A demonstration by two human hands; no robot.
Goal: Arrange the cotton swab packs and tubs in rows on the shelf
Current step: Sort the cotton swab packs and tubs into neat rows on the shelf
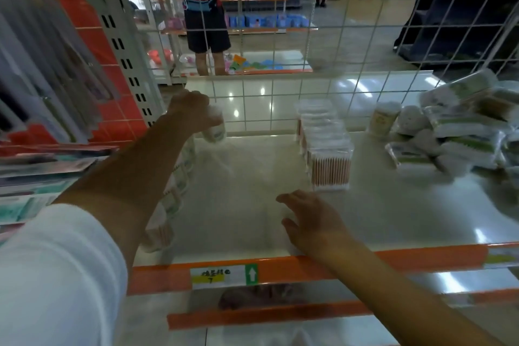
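Note:
My left hand reaches to the back left of the white shelf and grips a round cotton swab tub from above. Under my left forearm a row of tubs and packs runs front to back along the shelf's left side, partly hidden. My right hand hovers over the shelf's front middle, fingers spread, holding nothing. A row of clear square boxes of pink-stemmed swabs stands at centre right. Another round tub stands behind a loose heap of bagged swab packs on the right.
A white wire grid backs the shelf. An orange price rail with a label edges its front. A perforated upright and hanging packaged goods are on the left. A person in a red top stands in the aisle behind.

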